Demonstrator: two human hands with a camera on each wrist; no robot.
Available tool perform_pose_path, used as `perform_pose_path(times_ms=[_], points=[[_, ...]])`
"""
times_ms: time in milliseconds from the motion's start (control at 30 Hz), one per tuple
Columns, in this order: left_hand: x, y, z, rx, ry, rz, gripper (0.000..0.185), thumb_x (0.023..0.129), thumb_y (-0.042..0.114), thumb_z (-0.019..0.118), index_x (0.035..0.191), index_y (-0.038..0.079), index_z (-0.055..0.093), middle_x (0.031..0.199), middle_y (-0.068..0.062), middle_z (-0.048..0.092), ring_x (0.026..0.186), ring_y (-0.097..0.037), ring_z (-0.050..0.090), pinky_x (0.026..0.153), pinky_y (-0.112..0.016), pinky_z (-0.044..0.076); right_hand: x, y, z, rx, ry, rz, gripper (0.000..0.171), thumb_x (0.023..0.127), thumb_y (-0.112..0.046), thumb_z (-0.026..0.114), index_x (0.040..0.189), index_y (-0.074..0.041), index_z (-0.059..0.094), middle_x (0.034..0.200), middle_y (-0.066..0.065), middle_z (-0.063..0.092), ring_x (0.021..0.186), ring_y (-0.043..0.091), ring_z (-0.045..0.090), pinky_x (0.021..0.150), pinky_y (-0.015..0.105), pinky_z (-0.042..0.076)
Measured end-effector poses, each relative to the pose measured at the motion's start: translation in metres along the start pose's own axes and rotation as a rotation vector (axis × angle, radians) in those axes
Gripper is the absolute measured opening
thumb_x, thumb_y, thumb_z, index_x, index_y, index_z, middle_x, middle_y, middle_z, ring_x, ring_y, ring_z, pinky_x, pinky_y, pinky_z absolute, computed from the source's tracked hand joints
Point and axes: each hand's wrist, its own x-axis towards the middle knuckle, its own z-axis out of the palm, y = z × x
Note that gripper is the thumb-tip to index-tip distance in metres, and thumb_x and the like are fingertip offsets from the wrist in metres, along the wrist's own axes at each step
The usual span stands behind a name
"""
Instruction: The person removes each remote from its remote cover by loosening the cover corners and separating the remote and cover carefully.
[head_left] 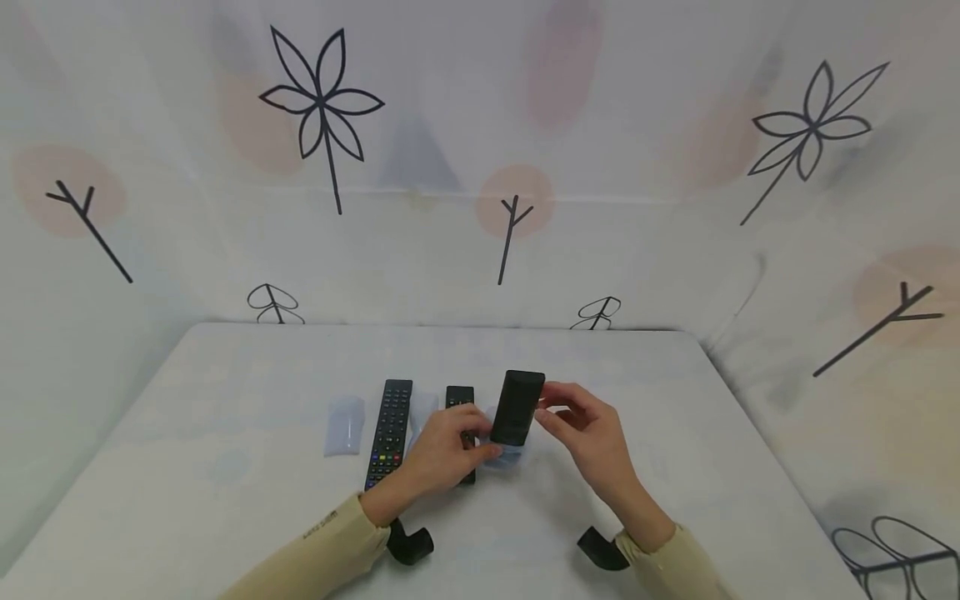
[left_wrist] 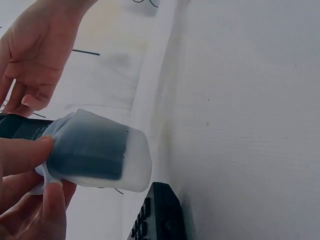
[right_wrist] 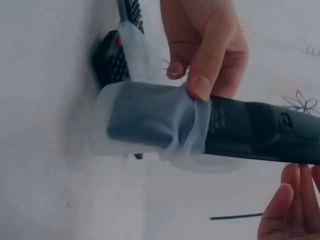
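Observation:
A black remote control (head_left: 517, 407) is held tilted up off the table, its lower end inside a translucent, soft sleeve (right_wrist: 145, 120). My left hand (head_left: 442, 450) pinches the sleeve's bunched rim around the remote between thumb and fingers. In the right wrist view, the remote's back shows, with small print and a battery cover beyond the rim. At the remote's upper part, my right hand (head_left: 588, 433) has loosely bent fingers at its edge, with the thumb apart from it. Whether those fingertips press on it is hard to tell.
A long remote with coloured buttons (head_left: 390, 429) lies left of my left hand. A second remote (head_left: 460, 397) lies partly behind that hand. One flat translucent sleeve (head_left: 344, 427) lies at the left; another sleeve (head_left: 423, 410) lies between the two remotes. A patterned cloth hangs behind the white table (head_left: 247, 375).

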Motion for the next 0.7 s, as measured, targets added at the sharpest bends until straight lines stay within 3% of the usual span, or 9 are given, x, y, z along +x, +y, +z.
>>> perform_pose_path(times_ms=[700], points=[[0.003, 0.011, 0.000, 0.057, 0.064, 0.027, 0.014, 0.079, 0.011, 0.084, 0.091, 0.010, 0.078, 0.088, 0.007, 0.063, 0.075, -0.021, 0.062, 0.059, -0.022, 0.049, 0.008, -0.013, 0.001, -0.002, 0.044, -0.036, 0.032, 0.089, 0.001, 0.072, 0.120, 0.000, 0.065, 0.112, 0.010, 0.067, 0.100, 0.021, 0.067, 0.084, 0.027, 0.055]])
